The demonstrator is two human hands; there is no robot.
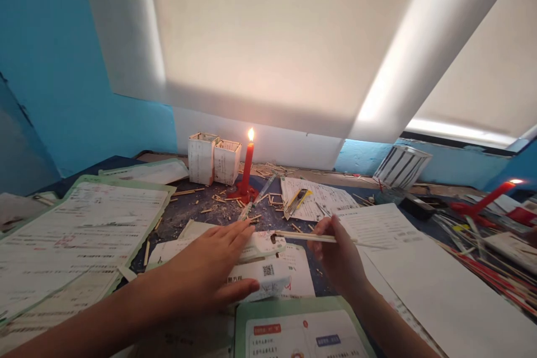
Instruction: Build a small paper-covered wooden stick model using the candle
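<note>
My right hand [340, 257] pinches thin pale wooden sticks [296, 236]. They point left over a piece of printed paper, and a small dark mark shows at their left end; whether it is on the wood or the paper I cannot tell. My left hand [213, 260] lies flat with its fingers stretched out on folded printed paper [274, 282] bearing a QR code. Just beyond the hands, a lit red candle [248, 170] stands upright in a pool of red wax. Under my wrists, a green-edged printed sheet [302, 307] lies at the near edge.
Two open-topped paper boxes [202, 159] stand left of the candle. Stick scraps [218, 201] litter the dark tabletop around it. A yellow utility knife [298, 201] rests on paper. Another lit red candle [493, 198] leans at far right, beside a striped box [403, 166]. Printed sheets [84, 229] cover the left.
</note>
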